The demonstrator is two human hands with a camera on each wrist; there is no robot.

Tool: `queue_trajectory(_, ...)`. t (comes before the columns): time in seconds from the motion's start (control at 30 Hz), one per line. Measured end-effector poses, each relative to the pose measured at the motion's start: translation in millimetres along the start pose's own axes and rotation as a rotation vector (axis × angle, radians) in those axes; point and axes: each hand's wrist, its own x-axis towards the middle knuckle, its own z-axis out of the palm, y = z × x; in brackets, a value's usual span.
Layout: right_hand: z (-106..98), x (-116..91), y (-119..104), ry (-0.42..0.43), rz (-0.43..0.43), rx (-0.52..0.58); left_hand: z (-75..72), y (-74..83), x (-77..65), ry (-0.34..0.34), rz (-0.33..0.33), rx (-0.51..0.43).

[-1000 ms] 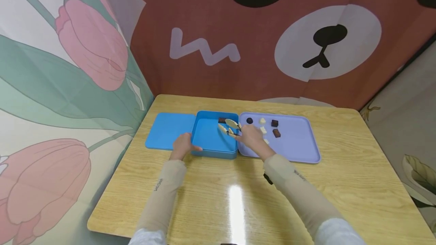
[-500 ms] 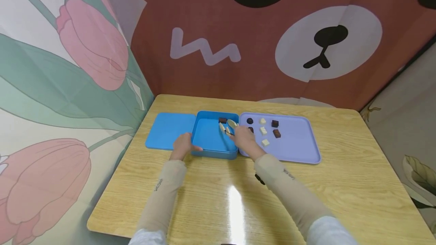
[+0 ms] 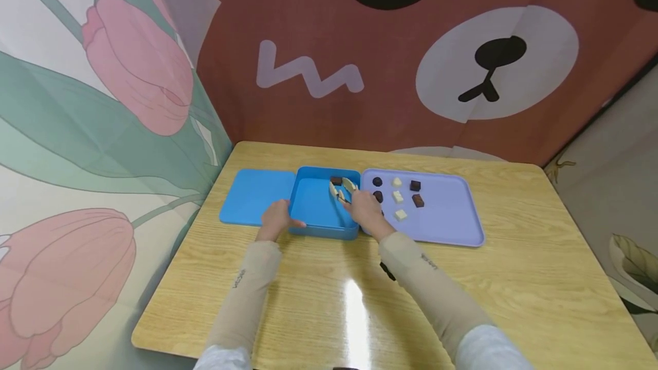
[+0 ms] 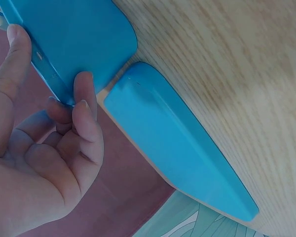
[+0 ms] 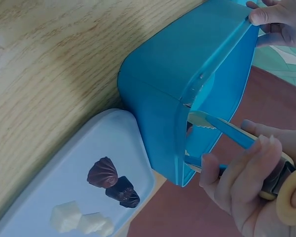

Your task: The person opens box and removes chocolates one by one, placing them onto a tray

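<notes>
A blue open box [image 3: 320, 205] stands mid-table, and my left hand [image 3: 277, 219] grips its front left corner. In the left wrist view the thumb and fingers [image 4: 84, 89] of that hand are at the box's wall. My right hand [image 3: 366, 209] holds cream-tipped tongs [image 3: 333, 190] over the box's right wall. The tongs' tips reach down inside, standing apart. A dark brown chocolate [image 3: 336, 180] lies at the back of the box, close to the tips. In the right wrist view the box wall hides most of that chocolate.
A lilac tray [image 3: 447, 216] touches the box's right side. On it sit several chocolates, dark, brown and white [image 3: 400, 215]. The flat blue lid [image 3: 257, 198] lies left of the box on the wooden table [image 3: 308, 301]. A printed curtain [image 3: 308, 119] hangs behind.
My right hand has shifted left with the tongs, uncovering more chocolates on the tray. The tongs' tips have turned toward the box's back. My left hand stays put.
</notes>
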Motion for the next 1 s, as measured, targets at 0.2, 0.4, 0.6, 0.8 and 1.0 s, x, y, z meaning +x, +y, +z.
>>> queue_trajectory(0.2, 1.5, 0.1, 2.6, -0.001, 0.030, 0.066, 7.2, -7.1, 10.9, 0.006, 0.006, 0.002)
queue_trajectory(0.4, -1.7, -1.0, 4.8, -0.004, 0.048, 0.052, 0.3, 0.3, 0.3, 0.002, -0.003, 0.020)
queue_trajectory(0.6, -1.0, 0.9, 4.9, -0.024, 0.061, 0.046, 0.7, -0.2, -0.8, 0.021, 0.015, 0.014)
queue_trajectory(0.8, 1.5, 1.6, 6.7, -0.040, 0.038, 0.035, -0.1, 0.0, -1.6, 0.027, 0.017, 0.008)
queue_trajectory(1.0, 0.7, 2.2, 7.9, -0.021, 0.006, -0.069, 0.6, 0.1, -0.3, 0.024, 0.008, 0.009)
